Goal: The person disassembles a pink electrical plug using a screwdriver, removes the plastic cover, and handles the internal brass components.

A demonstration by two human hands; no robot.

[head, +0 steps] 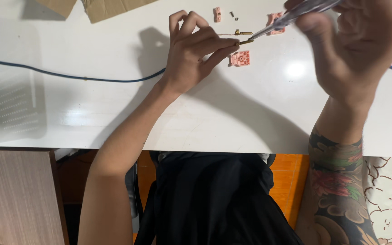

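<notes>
We are seeing no box or tray holding the parts; the pink blocks (240, 58) are lying loose on the white table (232, 118). The small screws (234, 16) far off are hard to make out. Our left hand (191, 50) is pinching a brass pin (246, 41) between its fingertips. Our right hand (359, 41), partly cut off at the top edge, is gripping a screwdriver (291, 16), its tip touching the pin near the table's far middle.

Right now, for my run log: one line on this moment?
left hand: pinches brass pin | right hand: screwdriver on it | white table
</notes>
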